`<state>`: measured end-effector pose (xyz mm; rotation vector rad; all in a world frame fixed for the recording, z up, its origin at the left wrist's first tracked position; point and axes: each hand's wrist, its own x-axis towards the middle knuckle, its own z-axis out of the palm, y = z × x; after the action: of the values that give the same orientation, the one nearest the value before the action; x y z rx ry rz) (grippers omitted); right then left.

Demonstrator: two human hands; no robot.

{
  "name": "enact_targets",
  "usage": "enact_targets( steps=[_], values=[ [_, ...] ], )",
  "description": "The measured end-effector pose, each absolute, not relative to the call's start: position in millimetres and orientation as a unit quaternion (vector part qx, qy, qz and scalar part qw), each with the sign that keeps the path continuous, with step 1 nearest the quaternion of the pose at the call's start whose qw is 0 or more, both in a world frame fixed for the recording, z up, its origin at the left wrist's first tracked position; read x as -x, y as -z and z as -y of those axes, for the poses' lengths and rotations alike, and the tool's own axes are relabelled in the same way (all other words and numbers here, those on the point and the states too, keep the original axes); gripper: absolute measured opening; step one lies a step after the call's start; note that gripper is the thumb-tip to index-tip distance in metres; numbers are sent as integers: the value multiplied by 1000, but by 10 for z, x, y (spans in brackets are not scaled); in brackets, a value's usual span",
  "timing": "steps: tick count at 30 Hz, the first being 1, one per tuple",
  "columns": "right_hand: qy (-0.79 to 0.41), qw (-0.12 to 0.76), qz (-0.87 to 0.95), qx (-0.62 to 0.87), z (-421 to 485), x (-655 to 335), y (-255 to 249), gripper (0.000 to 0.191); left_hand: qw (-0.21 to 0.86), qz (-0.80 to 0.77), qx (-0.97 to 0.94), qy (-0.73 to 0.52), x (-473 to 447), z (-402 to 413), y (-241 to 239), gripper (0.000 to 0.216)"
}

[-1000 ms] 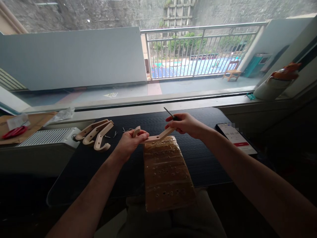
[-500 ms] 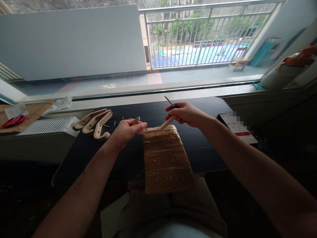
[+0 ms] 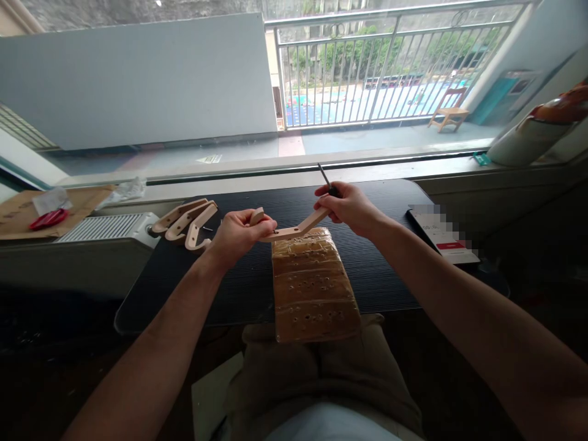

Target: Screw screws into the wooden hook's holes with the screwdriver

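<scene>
My left hand (image 3: 239,231) is closed round the hooked end of a pale wooden hook piece (image 3: 294,230), held level above the table. My right hand (image 3: 350,207) pinches the piece's other, upturned end and also grips a thin dark tool (image 3: 324,176) that sticks up and away. Directly under the piece lies a brown board with several drilled holes (image 3: 311,288), wrapped in clear film, resting on the black table (image 3: 220,294) and overhanging onto my lap.
Three more wooden hooks (image 3: 188,222) lie to the left by a white radiator (image 3: 105,226), with small screws near them. A phone (image 3: 441,236) lies at the right. Cardboard with a red item (image 3: 46,217) sits far left. A window sill runs behind.
The view has shifted a little, so everything sits slightly higher and to the right. Both hands keep the same hold on the wooden piece and the tool.
</scene>
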<state>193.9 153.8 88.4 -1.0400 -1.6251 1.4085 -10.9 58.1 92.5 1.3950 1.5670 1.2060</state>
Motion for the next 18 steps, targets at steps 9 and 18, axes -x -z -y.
enact_targets(
  steps=[9,18],
  values=[
    [-521,402,633,409,-1513,-1935,-917,10,393,-566,-515,-509,59,-600,-989,17],
    [-524,418,618,410,-1515,-1934,-916,10,409,-567,-524,-486,88,-656,-924,19]
  ],
)
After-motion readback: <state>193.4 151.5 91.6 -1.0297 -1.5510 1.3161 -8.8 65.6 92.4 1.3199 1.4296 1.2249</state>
